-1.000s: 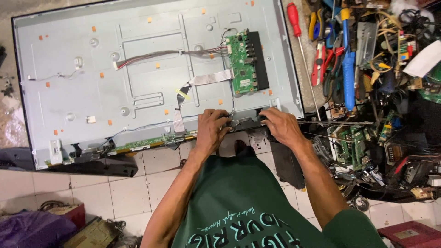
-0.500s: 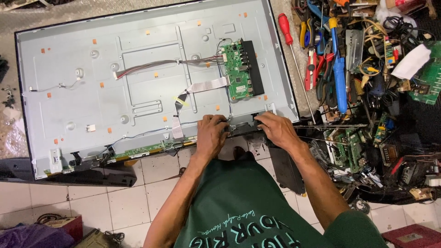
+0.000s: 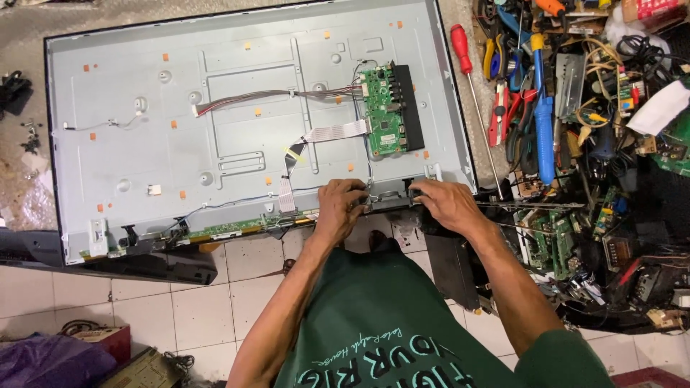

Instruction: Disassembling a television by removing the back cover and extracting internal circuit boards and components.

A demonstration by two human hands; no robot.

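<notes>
Grey panel (image 3: pixel 237 129) edge under left hand (image 3: pixel 340 205), right hand (image 3: pixel 445 203) — fingers curled, grip hidden.

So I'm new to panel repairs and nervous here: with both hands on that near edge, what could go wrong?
The left hand and right hand grip the dark strip at the near edge of the TV back panel. Prying hard there might flex the panel. The flat ribbon cable from the green circuit board bends close to the left hand, so a slip could snag or crease it. The red-handled screwdriver lies beside the panel's right edge and could get knocked.
</notes>
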